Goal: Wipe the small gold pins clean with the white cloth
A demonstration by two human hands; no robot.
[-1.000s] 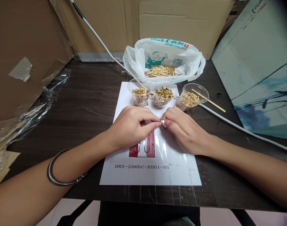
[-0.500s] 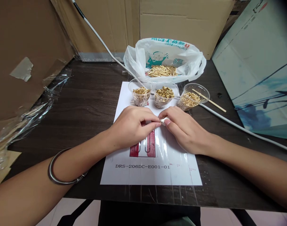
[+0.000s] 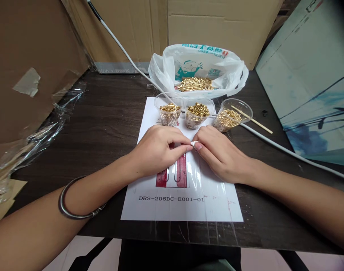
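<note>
Above the middle of a printed white sheet (image 3: 174, 209), my two hands meet fingertip to fingertip. My right hand (image 3: 221, 154) pinches a small crumpled white piece (image 3: 194, 143), which could be tissue or cloth. Thumb and forefinger of my left hand (image 3: 160, 150) are pressed together at its left end; whatever they grip there is too small to make out. Just beyond the hands stand three clear plastic cups: a left cup (image 3: 169, 119), a middle cup (image 3: 192, 121) and a tilted right cup (image 3: 221, 124), each holding small gold-coloured metal pins or tubes.
Behind the cups, an open white plastic bag (image 3: 231, 84) holds longer gold pins. A thin wooden stick (image 3: 262, 126) leans across the right cup. One white cable (image 3: 290, 151) crosses the dark table (image 3: 104, 113). Cardboard (image 3: 127, 30) walls the back and left; a pale printed panel (image 3: 307, 82) stands right.
Both hands stay fingertip to fingertip over the sheet. Less of the white piece shows now between the fingers, and the right fingers have shifted very slightly.
</note>
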